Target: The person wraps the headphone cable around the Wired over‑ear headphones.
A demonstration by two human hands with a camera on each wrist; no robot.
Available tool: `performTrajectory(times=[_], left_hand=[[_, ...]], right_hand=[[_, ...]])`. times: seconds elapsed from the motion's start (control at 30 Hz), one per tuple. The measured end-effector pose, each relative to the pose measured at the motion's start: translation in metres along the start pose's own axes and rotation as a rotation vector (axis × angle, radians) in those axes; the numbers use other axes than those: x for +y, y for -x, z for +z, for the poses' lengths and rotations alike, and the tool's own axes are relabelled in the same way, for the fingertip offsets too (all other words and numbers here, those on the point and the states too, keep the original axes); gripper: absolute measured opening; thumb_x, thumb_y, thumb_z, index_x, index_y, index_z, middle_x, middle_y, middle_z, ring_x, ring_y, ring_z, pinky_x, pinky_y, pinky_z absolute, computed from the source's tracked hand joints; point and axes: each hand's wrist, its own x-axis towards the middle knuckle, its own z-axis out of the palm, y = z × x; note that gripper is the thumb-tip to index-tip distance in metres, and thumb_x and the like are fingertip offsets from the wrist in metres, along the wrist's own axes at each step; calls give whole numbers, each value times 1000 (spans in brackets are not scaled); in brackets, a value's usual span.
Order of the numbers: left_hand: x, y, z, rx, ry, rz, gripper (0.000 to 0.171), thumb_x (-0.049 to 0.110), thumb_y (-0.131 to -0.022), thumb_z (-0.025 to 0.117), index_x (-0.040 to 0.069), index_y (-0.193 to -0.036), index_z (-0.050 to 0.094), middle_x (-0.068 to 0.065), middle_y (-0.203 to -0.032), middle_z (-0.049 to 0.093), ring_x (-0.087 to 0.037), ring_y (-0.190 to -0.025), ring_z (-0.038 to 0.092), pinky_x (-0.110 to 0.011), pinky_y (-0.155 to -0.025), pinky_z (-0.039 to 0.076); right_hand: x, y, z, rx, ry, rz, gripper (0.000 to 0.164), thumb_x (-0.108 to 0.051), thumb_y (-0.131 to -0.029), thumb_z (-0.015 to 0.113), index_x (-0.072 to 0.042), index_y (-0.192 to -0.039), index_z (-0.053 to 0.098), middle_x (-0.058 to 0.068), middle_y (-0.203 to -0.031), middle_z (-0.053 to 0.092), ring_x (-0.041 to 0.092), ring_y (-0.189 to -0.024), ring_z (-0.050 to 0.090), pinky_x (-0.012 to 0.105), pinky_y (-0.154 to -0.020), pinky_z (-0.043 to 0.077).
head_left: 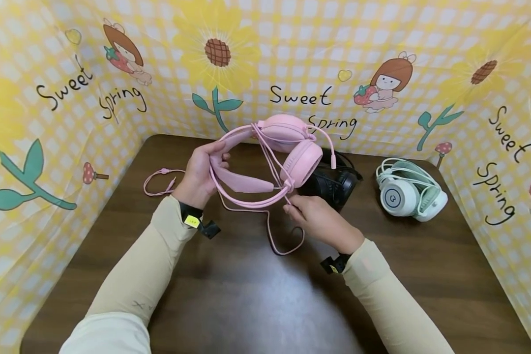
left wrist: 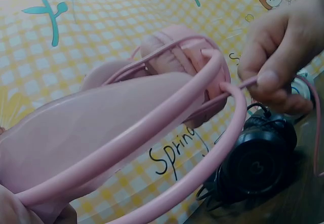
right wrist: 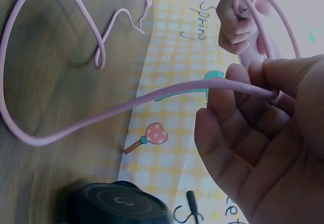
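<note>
A pink headset (head_left: 248, 183) is held up above the table, its cable wound around the ear cups (head_left: 302, 164). My left hand (head_left: 202, 167) grips the headband at its left end. Close to the lower ear cup, my right hand (head_left: 320, 221) pinches the pink cable (right wrist: 167, 91) between thumb and fingers. From there the cable loops down over the table and runs back to the left, where its plug end lies. In the left wrist view, the right hand (left wrist: 283, 57) pulls a cable length beside the headband's end.
Behind the pink headset lies a black headset (head_left: 336, 184), partly hidden. A white and green headset (head_left: 407, 191) with its cable wrapped around it sits at the right on the brown table (head_left: 248, 305). Yellow checked cloth (head_left: 265, 64) walls the back and sides.
</note>
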Motion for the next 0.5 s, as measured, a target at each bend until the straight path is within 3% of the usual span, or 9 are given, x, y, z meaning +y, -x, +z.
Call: performTrajectory(times=[0.2,0.33,0.5], left_hand=[[8,2,-3,8,-14,-10,15,7,-98,50,2,-111,51,-9,-82,49,-14,-54,44,-18,-45,36],[10,3,-7,-2,-32,-28,16,7,-98,50,3,-113,50,-9,-85,49,-14,-55,44,-18,-46,36],[9,7,-13,-1,-181,-34,15,11,-99,52,5,-113,51,-7,-79,50,-13,-55,47,-19,-47,41]], right_hand=[[-8,4,-9,6,-8,-24,22,-24,-101,54,-17,-80,54,-8,-66,46,10,-63,48,29,-58,43],[-11,9,-13,-26,-121,23,19,-25,-101,55,-18,-83,59,-9,-68,51,9,-63,49,29,-57,45],[-13,18,-19,-29,-265,37,19,-25,-101,54,-20,-86,65,-9,-74,60,8,-66,52,29,-58,46]])
